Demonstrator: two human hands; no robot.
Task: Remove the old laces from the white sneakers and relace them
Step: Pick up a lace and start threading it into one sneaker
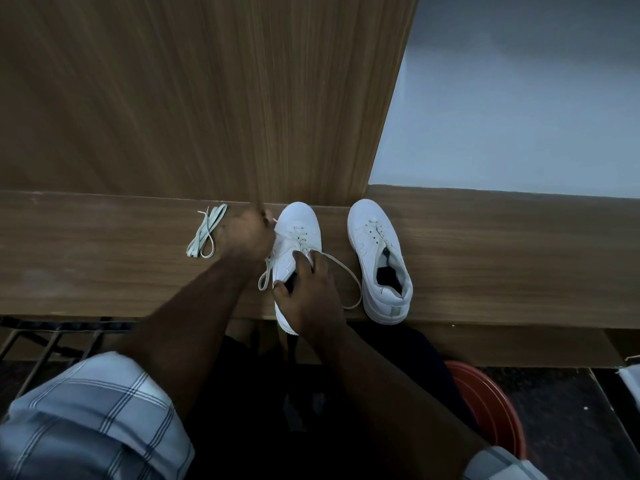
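Two white sneakers stand on a wooden shelf, toes pointing away from me. The left sneaker [298, 233] still carries a cream lace [346, 275] that loops loosely off both of its sides. My right hand [308, 296] grips this sneaker around its opening and heel. My left hand [244, 233] is closed beside the sneaker's toe, pinching one end of that lace; the hand is motion-blurred. The right sneaker [379, 258] has empty eyelets and no lace. A loose folded lace [207, 232] lies on the shelf left of my left hand.
The wooden shelf [502, 258] runs across the view with a tall wooden panel [207, 98] behind it and a pale wall [519, 116] at the right. An orange bucket [491, 407] sits on the floor lower right. A metal rack [52, 341] is lower left.
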